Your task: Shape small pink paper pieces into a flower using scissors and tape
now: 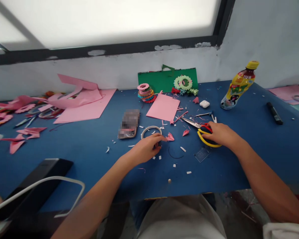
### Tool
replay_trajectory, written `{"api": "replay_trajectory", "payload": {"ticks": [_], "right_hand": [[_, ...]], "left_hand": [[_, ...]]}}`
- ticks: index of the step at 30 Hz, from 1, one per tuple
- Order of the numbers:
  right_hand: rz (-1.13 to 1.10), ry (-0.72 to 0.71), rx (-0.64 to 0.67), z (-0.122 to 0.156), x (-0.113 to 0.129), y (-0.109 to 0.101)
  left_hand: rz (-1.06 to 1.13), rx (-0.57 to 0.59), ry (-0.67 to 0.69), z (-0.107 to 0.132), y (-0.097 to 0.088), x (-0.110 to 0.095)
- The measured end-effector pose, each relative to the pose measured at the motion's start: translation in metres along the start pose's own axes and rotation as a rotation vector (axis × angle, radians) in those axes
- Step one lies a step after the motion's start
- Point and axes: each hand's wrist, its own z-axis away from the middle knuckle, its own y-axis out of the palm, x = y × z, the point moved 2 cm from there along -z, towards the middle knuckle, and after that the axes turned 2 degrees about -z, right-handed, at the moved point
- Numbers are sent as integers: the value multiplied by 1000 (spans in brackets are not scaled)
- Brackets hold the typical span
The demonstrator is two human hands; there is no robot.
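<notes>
Near the middle of the blue table, my left hand is over the near side of a tape roll, fingers apart. Its index fingertip reaches the edge of a small folded pink paper piece; I cannot tell whether it touches. My right hand grips the red and yellow handles of a pair of scissors, which lie on the table with blades pointing left. Between the hands lies another small pink paper piece. A pink paper sheet lies behind them.
A phone lies left of the tape. Behind stand stacked paper rings and a green folder. A drink bottle and white earphone case are at right. Paper scraps lie around; a black box is at left.
</notes>
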Motion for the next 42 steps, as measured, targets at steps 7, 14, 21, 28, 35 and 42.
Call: {"api": "replay_trajectory", "payload": {"ticks": [7, 14, 21, 28, 35, 42], "right_hand": [[40, 21, 18, 2, 1, -1], [61, 30, 25, 4, 3, -1], [61, 40, 26, 5, 5, -1], [89, 36, -24, 15, 13, -4], [97, -11, -212, 16, 16, -7], [-22, 148, -301, -18, -27, -5]], "left_hand": [[-43, -196, -258, -20, 6, -7], [-81, -116, -315, -47, 2, -8], [-45, -144, -369, -53, 4, -10], [111, -223, -293, -35, -5, -21], [314, -304, -148, -10, -9, -35], [365, -265, -150, -13, 2, -21]]}}
